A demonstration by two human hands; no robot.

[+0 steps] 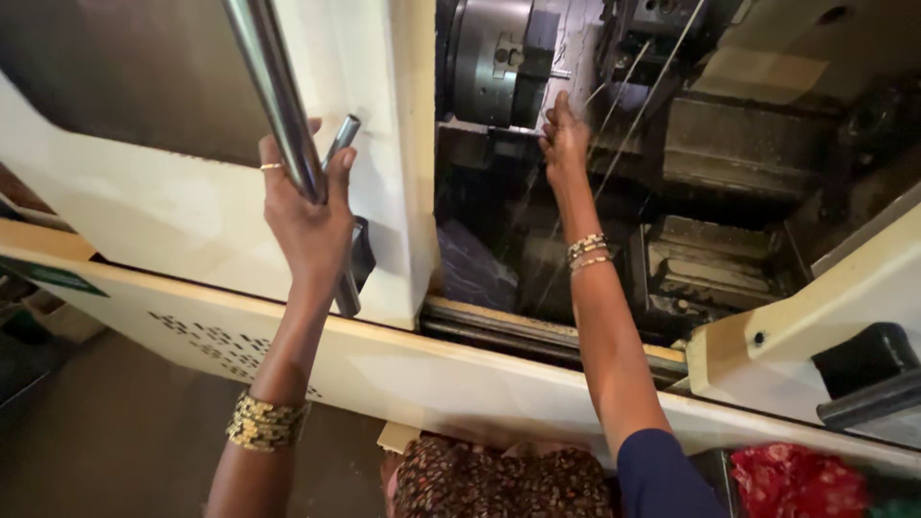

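My left hand (309,216) grips the door bar (278,101); my right hand (564,134) pinches a small part below the chuck (491,59), at one o'clock. Seating it needs steady alignment.

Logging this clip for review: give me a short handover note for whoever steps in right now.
Left hand: closed around the steel door handle of the cream sliding door, which stands open.
Right hand: reached into the machine, fingers up by the chuck; whether it holds a part cannot be told.
Done: door open, chuck area exposed.
Left: whatever is at the chuck looks unfinished; door not yet shut.
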